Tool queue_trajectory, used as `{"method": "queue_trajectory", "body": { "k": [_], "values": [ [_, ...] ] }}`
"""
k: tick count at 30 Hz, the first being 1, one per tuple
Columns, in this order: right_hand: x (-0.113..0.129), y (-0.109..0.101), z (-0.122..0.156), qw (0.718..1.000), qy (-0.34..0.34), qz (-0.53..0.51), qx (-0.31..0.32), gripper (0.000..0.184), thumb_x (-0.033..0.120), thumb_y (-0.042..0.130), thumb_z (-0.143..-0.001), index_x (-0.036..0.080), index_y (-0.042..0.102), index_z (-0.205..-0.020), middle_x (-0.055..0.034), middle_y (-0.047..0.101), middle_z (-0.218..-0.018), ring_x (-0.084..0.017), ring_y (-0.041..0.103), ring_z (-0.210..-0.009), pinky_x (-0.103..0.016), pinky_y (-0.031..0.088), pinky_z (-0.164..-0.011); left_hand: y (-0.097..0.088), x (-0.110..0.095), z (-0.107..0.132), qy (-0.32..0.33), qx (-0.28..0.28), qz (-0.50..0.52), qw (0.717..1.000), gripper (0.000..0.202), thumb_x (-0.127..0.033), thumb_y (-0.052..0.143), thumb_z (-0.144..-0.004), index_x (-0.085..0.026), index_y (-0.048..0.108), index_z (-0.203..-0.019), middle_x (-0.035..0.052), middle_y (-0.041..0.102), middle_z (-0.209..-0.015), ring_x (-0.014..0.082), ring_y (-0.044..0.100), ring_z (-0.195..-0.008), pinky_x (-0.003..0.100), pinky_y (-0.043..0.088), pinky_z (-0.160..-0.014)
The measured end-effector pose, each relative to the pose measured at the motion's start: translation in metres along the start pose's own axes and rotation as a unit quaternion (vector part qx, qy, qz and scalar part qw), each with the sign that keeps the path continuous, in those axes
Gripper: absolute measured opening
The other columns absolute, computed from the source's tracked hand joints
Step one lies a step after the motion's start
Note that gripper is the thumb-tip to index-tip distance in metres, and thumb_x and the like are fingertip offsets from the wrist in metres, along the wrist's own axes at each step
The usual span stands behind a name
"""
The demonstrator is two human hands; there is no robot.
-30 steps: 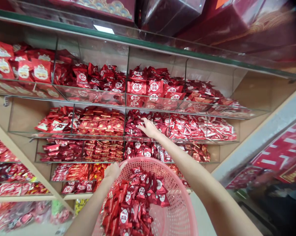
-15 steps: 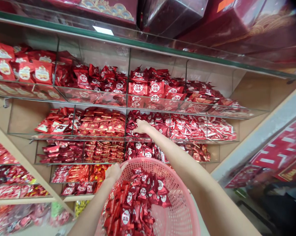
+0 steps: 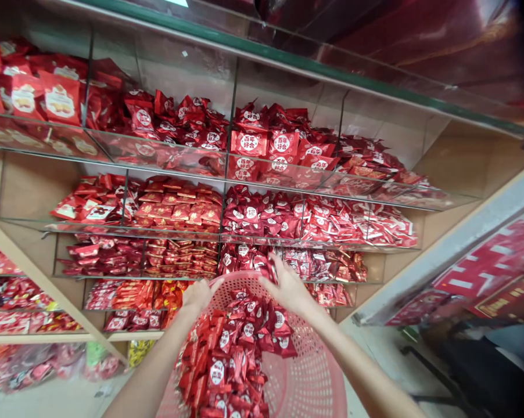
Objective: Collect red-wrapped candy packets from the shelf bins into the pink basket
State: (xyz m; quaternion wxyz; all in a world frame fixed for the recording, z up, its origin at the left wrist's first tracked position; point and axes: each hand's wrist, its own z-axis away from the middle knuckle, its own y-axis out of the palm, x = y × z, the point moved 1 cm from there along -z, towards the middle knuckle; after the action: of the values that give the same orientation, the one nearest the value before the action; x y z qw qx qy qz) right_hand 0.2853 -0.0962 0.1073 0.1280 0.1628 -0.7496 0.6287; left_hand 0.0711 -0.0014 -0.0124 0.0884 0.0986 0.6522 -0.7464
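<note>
A pink perforated plastic basket (image 3: 308, 377) is in front of me, partly filled with small red candy packets (image 3: 238, 354), several with white round labels. Its far rim is gripped at the left by my left hand (image 3: 198, 295), thumb along the edge. My right hand (image 3: 287, 287) is over the basket's far right rim, fingers curled toward a dark red candy packet (image 3: 271, 268) that shows between thumb and fingers. Just beyond that hand, similar dark red packets (image 3: 243, 258) fill a lower shelf compartment, and more dark red packets (image 3: 262, 216) lie one tier up.
Glass-fronted shelves (image 3: 175, 232) with dividers hold red packets across several tiers. A thick glass shelf edge (image 3: 288, 61) crosses above. Slanted wooden boards (image 3: 39, 284) frame the left. A dark chair-like object (image 3: 484, 366) stands at lower right.
My right hand has drawn back from the middle-tier compartment, down and right to the basket's rim. My left hand stays on the rim. The view has tilted slightly.
</note>
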Motion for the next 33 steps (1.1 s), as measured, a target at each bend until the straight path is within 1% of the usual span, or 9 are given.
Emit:
{"method": "queue_trajectory", "body": {
  "k": [3, 5, 9, 13, 20, 24, 27, 30, 33],
  "values": [
    [-0.024, 0.048, 0.024, 0.993, 0.083, 0.063, 0.064, 0.056, 0.044, 0.037, -0.077, 0.017, 0.025, -0.126, -0.0136, 0.046, -0.112, -0.024, 0.046, -0.100, -0.033, 0.037, -0.077, 0.001, 0.000, -0.001, 0.005, -0.001, 0.003, 1.000, 0.086, -0.075, 0.010, -0.060, -0.012, 0.061, -0.087, 0.0184, 0.064, -0.086, 0.0299, 0.057, -0.085, 0.040, 0.043, -0.070],
    [-0.033, 0.072, 0.029, 0.985, 0.105, 0.118, 0.069, 0.057, 0.041, 0.039, -0.077, 0.016, 0.026, -0.126, -0.0155, 0.044, -0.113, -0.026, 0.044, -0.102, -0.034, 0.036, -0.078, 0.002, 0.001, -0.001, 0.011, -0.002, 0.001, 1.000, 0.085, -0.075, 0.010, -0.060, -0.012, 0.061, -0.086, 0.0186, 0.064, -0.086, 0.0300, 0.058, -0.085, 0.040, 0.043, -0.070],
    [-0.042, 0.096, 0.030, 0.970, 0.107, 0.213, 0.056, 0.054, 0.036, 0.042, -0.076, 0.015, 0.030, -0.124, -0.0165, 0.044, -0.112, -0.028, 0.039, -0.106, -0.036, 0.034, -0.080, 0.002, 0.001, -0.001, 0.014, -0.006, -0.008, 1.000, 0.085, -0.075, 0.010, -0.061, -0.012, 0.061, -0.084, 0.0182, 0.064, -0.086, 0.0301, 0.058, -0.084, 0.040, 0.043, -0.069],
    [-0.048, 0.104, 0.033, 0.953, 0.120, 0.272, 0.054, 0.053, 0.037, 0.039, -0.077, 0.016, 0.029, -0.125, -0.0170, 0.045, -0.108, -0.029, 0.047, -0.096, -0.038, 0.039, -0.071, 0.000, 0.000, 0.000, 0.006, -0.006, -0.019, 1.000, 0.083, -0.074, 0.010, -0.062, -0.012, 0.061, -0.085, 0.0182, 0.064, -0.086, 0.0300, 0.058, -0.084, 0.040, 0.043, -0.069],
    [-0.053, 0.113, 0.040, 0.946, 0.132, 0.284, 0.082, 0.053, 0.035, 0.032, -0.079, 0.018, 0.024, -0.128, -0.0165, 0.047, -0.104, -0.023, 0.057, -0.076, -0.033, 0.043, -0.060, -0.005, -0.003, 0.004, 0.007, -0.008, -0.030, 1.000, 0.080, -0.070, 0.010, -0.065, -0.012, 0.061, -0.084, 0.0178, 0.064, -0.084, 0.0298, 0.058, -0.083, 0.039, 0.043, -0.069],
    [-0.055, 0.114, 0.040, 0.950, 0.129, 0.273, 0.084, 0.052, 0.035, 0.030, -0.080, 0.016, 0.025, -0.128, -0.0165, 0.047, -0.106, -0.023, 0.057, -0.079, -0.032, 0.043, -0.063, -0.008, -0.005, 0.007, 0.011, -0.007, -0.031, 0.999, 0.081, -0.071, 0.011, -0.065, -0.012, 0.062, -0.084, 0.0180, 0.064, -0.084, 0.0295, 0.058, -0.084, 0.039, 0.043, -0.069],
    [-0.054, 0.110, 0.043, 0.952, 0.132, 0.266, 0.080, 0.057, 0.043, 0.031, -0.080, 0.016, 0.021, -0.129, -0.0172, 0.045, -0.110, -0.024, 0.056, -0.082, -0.033, 0.043, -0.064, -0.009, -0.005, 0.007, 0.013, -0.012, -0.028, 0.999, 0.083, -0.072, 0.009, -0.063, -0.012, 0.062, -0.083, 0.0181, 0.064, -0.085, 0.0295, 0.058, -0.084, 0.039, 0.043, -0.070],
    [-0.052, 0.104, 0.045, 0.954, 0.130, 0.257, 0.088, 0.065, 0.045, 0.039, -0.076, 0.017, 0.018, -0.131, -0.0173, 0.042, -0.115, -0.026, 0.054, -0.089, -0.033, 0.043, -0.067, -0.008, -0.005, 0.007, 0.007, -0.012, -0.032, 0.999, 0.083, -0.072, 0.009, -0.064, -0.011, 0.062, -0.084, 0.0183, 0.064, -0.085, 0.0293, 0.058, -0.084, 0.039, 0.043, -0.070],
    [-0.051, 0.098, 0.046, 0.957, 0.134, 0.234, 0.109, 0.070, 0.040, 0.048, -0.073, 0.017, 0.016, -0.131, -0.0170, 0.039, -0.120, -0.026, 0.052, -0.095, -0.033, 0.042, -0.072, -0.008, -0.005, 0.008, 0.008, -0.013, -0.043, 0.999, 0.082, -0.071, 0.009, -0.065, -0.011, 0.061, -0.084, 0.0179, 0.064, -0.084, 0.0291, 0.058, -0.084, 0.038, 0.043, -0.070]
  ]
}}
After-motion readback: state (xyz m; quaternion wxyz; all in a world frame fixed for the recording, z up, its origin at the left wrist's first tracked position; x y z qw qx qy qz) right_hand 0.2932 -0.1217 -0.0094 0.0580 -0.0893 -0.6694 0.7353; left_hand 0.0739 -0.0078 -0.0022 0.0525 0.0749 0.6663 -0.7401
